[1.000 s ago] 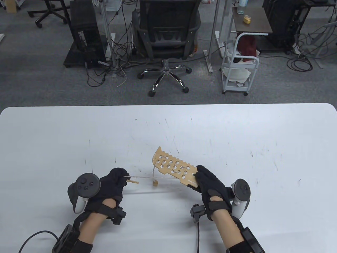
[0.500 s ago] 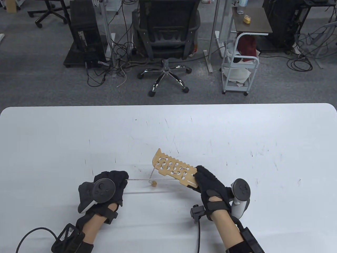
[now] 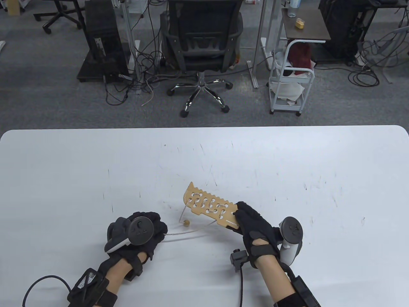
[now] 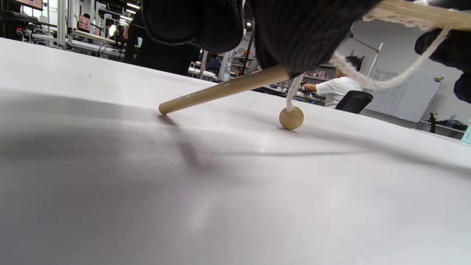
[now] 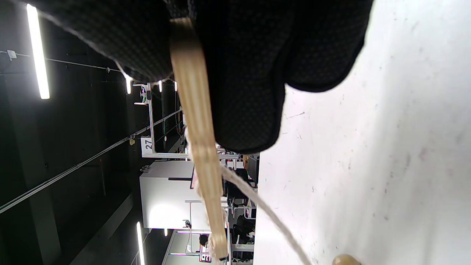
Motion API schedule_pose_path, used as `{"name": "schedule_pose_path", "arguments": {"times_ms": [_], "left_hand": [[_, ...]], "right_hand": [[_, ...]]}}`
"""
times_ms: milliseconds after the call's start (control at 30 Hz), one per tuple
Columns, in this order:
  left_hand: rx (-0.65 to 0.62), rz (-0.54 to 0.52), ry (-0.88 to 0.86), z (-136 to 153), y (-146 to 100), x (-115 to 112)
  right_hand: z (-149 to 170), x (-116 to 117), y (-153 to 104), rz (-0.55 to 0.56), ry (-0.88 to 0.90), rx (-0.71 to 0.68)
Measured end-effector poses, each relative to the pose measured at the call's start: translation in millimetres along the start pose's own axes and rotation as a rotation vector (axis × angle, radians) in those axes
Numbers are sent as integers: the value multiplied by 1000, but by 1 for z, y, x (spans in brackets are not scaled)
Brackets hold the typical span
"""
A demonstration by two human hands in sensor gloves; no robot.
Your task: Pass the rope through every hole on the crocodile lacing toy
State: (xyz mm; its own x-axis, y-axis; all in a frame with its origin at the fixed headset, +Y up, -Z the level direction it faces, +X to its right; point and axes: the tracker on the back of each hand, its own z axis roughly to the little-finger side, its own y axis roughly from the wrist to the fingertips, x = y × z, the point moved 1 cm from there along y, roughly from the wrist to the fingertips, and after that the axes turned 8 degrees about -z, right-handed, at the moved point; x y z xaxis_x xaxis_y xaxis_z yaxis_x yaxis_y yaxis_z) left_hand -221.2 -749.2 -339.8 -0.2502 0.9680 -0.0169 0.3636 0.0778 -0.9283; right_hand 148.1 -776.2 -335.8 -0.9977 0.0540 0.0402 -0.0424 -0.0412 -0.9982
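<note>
Wooden crocodile board (image 3: 209, 205), rope (image 3: 182, 234) laced through its holes.

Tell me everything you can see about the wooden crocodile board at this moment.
The crocodile board is a flat, light-coloured piece that looks like plywood, long, with a toothed far edge and rows of oval holes. The pale rope already winds through several holes. The right hand grips its near right end and holds it tilted above the table, edge-on in the right wrist view. The rope runs from it to the left hand, and a wooden bead on a short end rests on the table.
</note>
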Motion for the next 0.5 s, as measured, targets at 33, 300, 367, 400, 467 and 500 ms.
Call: {"name": "schedule_pose_path", "arguments": {"times_ms": [33,300,367,400,467,500], "left_hand": [[0,3,0,0,0,-1],[11,72,-6,3,3,-12],[13,82,-7,3,4,-15],[14,89,-5,4,4,-16],[15,106,-1,4,5,-18],[14,119,0,4,5,-19]], "right_hand": [[0,0,0,-1,-1,0],[0,3,0,-14,-9,3],[0,4,0,-17,-11,3],[1,4,0,-19,-12,4],[1,5,0,-23,-14,5],[1,5,0,-24,-15,5]]}}
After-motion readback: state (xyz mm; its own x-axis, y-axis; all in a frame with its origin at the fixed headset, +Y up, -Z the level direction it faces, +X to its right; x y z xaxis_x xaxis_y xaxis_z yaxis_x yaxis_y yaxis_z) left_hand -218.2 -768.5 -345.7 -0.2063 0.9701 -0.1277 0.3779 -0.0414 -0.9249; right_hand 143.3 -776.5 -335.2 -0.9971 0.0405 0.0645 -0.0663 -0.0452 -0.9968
